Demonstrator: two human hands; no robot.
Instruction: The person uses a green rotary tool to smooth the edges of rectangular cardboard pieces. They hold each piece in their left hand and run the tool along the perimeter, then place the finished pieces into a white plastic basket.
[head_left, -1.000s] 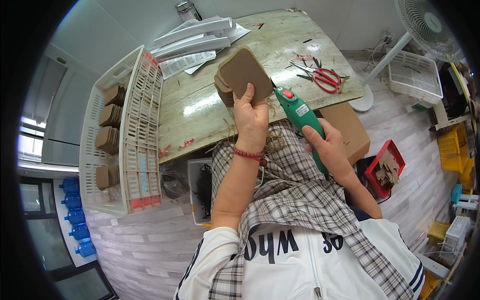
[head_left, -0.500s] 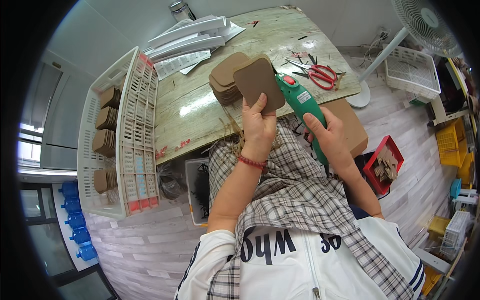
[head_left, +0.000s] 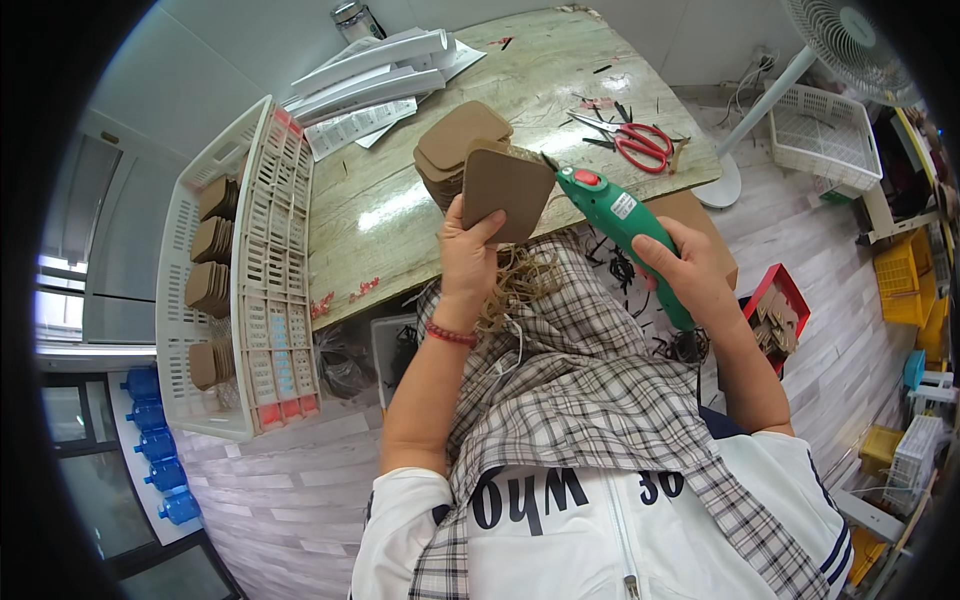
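Behind brown piece [head_left: 510, 192], left hand [head_left: 468, 258] part-hidden.

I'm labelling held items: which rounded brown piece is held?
The piece in the left hand; others are stacked on the table and in the white crate.

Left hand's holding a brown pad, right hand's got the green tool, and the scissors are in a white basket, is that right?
Not quite: the head view shows the scissors lying on the table. The rest stands: the left hand holds a brown pad, and the right hand has the green tool.
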